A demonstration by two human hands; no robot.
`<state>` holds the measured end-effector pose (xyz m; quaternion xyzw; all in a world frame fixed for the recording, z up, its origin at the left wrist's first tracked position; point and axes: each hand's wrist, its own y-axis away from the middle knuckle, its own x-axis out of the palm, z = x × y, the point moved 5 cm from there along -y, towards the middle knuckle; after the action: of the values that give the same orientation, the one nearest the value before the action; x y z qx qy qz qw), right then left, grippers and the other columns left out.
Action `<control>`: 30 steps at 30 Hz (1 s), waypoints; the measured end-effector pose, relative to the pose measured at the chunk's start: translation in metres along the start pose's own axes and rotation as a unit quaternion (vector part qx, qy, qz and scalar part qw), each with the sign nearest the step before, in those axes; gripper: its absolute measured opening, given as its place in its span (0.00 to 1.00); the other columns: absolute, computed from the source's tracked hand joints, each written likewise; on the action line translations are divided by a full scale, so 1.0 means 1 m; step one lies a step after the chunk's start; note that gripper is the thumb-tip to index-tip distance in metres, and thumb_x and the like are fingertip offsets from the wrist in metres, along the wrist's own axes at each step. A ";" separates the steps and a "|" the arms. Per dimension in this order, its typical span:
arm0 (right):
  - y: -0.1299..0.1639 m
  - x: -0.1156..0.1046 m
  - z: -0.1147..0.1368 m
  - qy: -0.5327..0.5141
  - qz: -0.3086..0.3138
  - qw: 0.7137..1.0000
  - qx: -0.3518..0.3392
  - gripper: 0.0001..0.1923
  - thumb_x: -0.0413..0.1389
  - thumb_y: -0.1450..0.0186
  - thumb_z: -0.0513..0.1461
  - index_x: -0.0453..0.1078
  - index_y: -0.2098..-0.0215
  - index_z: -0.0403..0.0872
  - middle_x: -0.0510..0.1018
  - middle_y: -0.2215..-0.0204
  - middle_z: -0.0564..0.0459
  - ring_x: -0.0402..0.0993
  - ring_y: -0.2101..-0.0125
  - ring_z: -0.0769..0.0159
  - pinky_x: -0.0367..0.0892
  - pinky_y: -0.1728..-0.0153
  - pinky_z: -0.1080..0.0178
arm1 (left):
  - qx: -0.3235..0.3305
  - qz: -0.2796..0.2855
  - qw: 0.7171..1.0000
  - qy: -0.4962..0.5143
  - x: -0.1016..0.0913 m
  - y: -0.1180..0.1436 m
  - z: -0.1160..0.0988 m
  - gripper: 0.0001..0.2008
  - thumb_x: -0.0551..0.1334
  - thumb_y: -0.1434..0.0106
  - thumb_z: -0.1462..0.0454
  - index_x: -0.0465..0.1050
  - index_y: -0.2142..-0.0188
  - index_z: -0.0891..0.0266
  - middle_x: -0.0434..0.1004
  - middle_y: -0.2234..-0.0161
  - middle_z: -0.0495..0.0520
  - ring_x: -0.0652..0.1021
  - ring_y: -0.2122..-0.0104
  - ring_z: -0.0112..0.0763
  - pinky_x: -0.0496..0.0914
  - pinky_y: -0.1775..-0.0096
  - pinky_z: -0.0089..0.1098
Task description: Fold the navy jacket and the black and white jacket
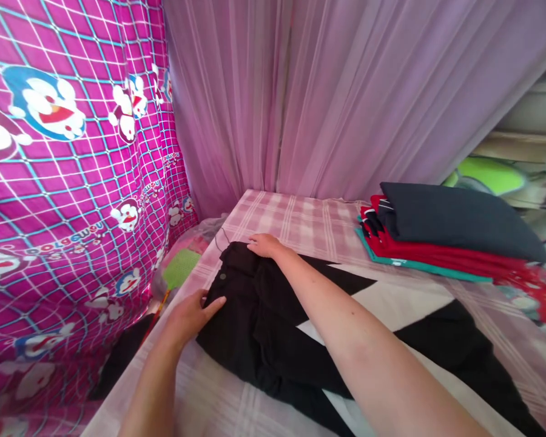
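A pair of black and white trousers lies spread on the bed, with the waistband to the left and the legs running toward the lower right. A small round button shows near the waist. My left hand grips the waist's near-left edge, thumb on top and the other fingers mostly hidden behind the cloth. At the far corner of the waist, my right hand pinches the edge of the fabric. My right forearm crosses above the trousers and covers part of them.
Folded clothes in dark grey, red and teal form a stack at the right. A pink checked sheet covers the bed. Purple curtains hang behind, and a cartoon-printed magenta cloth hangs at left. A green mesh swatter is beside the left edge.
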<state>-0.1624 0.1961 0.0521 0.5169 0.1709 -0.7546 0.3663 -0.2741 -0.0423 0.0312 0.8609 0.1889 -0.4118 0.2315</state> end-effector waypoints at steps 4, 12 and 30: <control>-0.016 0.004 0.003 -0.030 0.032 0.999 0.004 0.23 0.60 0.41 0.39 0.75 0.47 0.48 0.78 0.48 0.48 0.75 0.49 0.56 0.68 0.50 0.62 | 0.020 0.051 0.988 0.145 0.006 0.003 0.009 0.34 0.67 0.52 0.42 0.75 0.51 0.60 0.83 0.62 0.55 0.81 0.60 0.45 0.75 0.60 0.39; 0.002 -0.048 -0.008 -0.117 0.050 0.991 -0.041 0.11 0.58 0.44 0.34 0.79 0.64 0.47 0.81 0.69 0.57 0.75 0.69 0.68 0.67 0.67 0.69 | 0.122 0.062 0.950 0.281 -0.012 0.023 -0.028 0.34 0.68 0.48 0.49 0.70 0.44 0.57 0.78 0.48 0.55 0.78 0.49 0.44 0.74 0.48 0.43; 0.144 -0.075 -0.163 -0.410 -0.097 0.905 0.062 0.06 0.63 0.48 0.39 0.73 0.75 0.45 0.75 0.79 0.58 0.68 0.77 0.70 0.68 0.67 0.63 | 0.366 0.040 0.928 -0.061 0.061 0.116 -0.203 0.20 0.60 0.39 0.64 0.75 0.48 0.53 0.81 0.52 0.52 0.79 0.52 0.40 0.72 0.48 0.40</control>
<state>0.0640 0.2315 0.0705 0.1642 0.0072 -0.9409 0.2962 -0.0522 -0.0169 0.1231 0.8658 -0.0241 -0.4946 -0.0724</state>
